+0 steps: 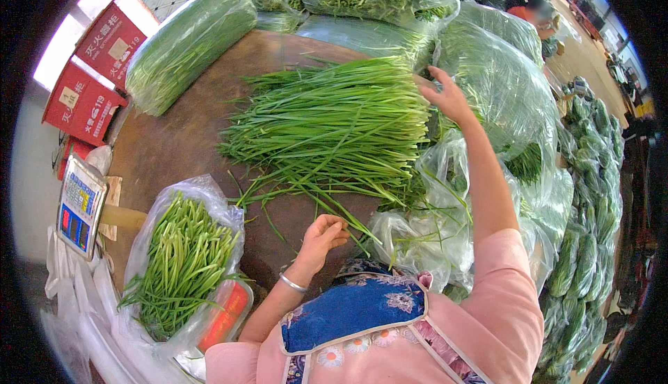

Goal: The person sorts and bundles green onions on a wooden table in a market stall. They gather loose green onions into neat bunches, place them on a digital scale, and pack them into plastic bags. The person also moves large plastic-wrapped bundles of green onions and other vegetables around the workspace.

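Observation:
A wide heap of green garlic chives (334, 123) lies across the brown tabletop (209, 107), leaf tips to the left and pale stem ends to the right. At those stem ends is my right hand (443, 94), thumb and fingers spread, gripping nothing visible. My left hand (324, 238), with a silver bangle on its wrist, hovers near the table's front edge with its fingers curled. A few loose chive leaves pass close to its fingertips; whether it pinches one is unclear. To its left, an open plastic bag (232, 222) holds more cut green stalks (188, 253).
A digital scale display (81, 206) stands at the left edge. Wrapped chive bundles (193, 45) and large plastic bags (496, 66) line the back and right. Crumpled clear plastic (422, 248) lies front right. Red fire-extinguisher boxes (83, 105) stand far left; another person (540, 19) is far right.

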Demonstrator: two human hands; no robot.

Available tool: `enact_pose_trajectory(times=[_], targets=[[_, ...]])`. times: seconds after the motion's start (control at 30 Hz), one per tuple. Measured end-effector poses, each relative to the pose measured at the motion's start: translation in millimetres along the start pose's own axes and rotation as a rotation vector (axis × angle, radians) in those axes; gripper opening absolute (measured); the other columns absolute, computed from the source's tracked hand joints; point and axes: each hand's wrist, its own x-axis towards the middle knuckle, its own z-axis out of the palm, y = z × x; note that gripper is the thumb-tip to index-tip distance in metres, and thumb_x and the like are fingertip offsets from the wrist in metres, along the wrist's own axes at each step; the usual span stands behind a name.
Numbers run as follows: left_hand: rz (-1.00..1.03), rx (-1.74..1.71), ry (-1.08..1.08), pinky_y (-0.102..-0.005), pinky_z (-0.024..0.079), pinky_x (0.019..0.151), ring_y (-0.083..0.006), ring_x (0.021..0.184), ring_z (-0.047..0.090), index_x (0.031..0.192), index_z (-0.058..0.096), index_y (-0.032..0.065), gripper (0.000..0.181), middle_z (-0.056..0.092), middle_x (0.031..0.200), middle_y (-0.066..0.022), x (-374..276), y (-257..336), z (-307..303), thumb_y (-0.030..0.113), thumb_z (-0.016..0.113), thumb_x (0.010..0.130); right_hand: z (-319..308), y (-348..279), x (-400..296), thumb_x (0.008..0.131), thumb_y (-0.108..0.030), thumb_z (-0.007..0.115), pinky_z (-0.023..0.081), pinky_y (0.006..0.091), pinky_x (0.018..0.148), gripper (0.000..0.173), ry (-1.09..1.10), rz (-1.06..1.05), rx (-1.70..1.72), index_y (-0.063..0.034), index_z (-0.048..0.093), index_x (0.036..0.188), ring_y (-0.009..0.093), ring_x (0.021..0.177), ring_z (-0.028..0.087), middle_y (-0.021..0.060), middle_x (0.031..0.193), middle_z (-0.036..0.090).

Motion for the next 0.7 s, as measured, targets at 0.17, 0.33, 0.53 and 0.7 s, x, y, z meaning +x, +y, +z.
enact_pose_trajectory(times=[0.17, 0.33, 0.53, 0.7], targets=[[0.020, -0.126, 0.005, -0.0321, 0.047, 0.076, -0.0206, 0.088, 0.057, 0.106, 0.046, 0.0033, 0.027, 0.054, 0.104, -0.0120, 0.8, 6.3, -4.6, 0.025, 0.046, 0.090, 41.6, -56.2, -23.9, 0.062, -0.052, 0.068, 0.037, 0.0410, 0.090, 0.082, -0.271, 0.114, -0.365, -0.0014, 0.040, 0.121, 0.037, 0.108, 0.044, 0.0215, 0.117, 0.045], [-0.017, -0.436, -0.025, -0.0370, 0.042, 0.086, -0.0268, 0.102, 0.050, 0.120, 0.035, 0.0041, 0.051, 0.044, 0.120, -0.0171, 16.6, 2.1, -12.9, 0.043, 0.043, 0.088, 33.2, -110.3, -103.9, 0.057, -0.029, 0.075, 0.041, 0.0395, 0.079, 0.059, -0.074, -0.189, -0.256, -0.0062, 0.049, 0.104, 0.033, 0.092, 0.047, 0.0147, 0.097, 0.049], [0.059, -0.824, -0.126, -0.0430, 0.030, 0.098, -0.0285, 0.117, 0.039, 0.133, 0.023, 0.0093, 0.069, 0.034, 0.131, -0.0137, 10.6, 4.5, -13.8, 0.054, 0.040, 0.084, 63.7, -137.7, -234.3, 0.058, -0.011, 0.070, 0.044, 0.0371, 0.075, 0.050, -0.402, -0.360, -0.117, -0.0094, 0.050, 0.104, 0.035, 0.093, 0.047, 0.0173, 0.104, 0.046], [0.130, -0.691, -0.026, -0.0431, 0.035, 0.095, -0.0239, 0.112, 0.045, 0.123, 0.039, 0.0094, 0.046, 0.048, 0.120, -0.0051, -1.9, -0.1, -21.4, 0.035, 0.049, 0.086, 13.5, -172.5, -206.4, 0.067, -0.011, 0.067, 0.048, 0.0345, 0.061, 0.054, -0.758, -0.084, 0.317, -0.0102, 0.046, 0.117, 0.023, 0.070, 0.058, 0.0099, 0.089, 0.059]])
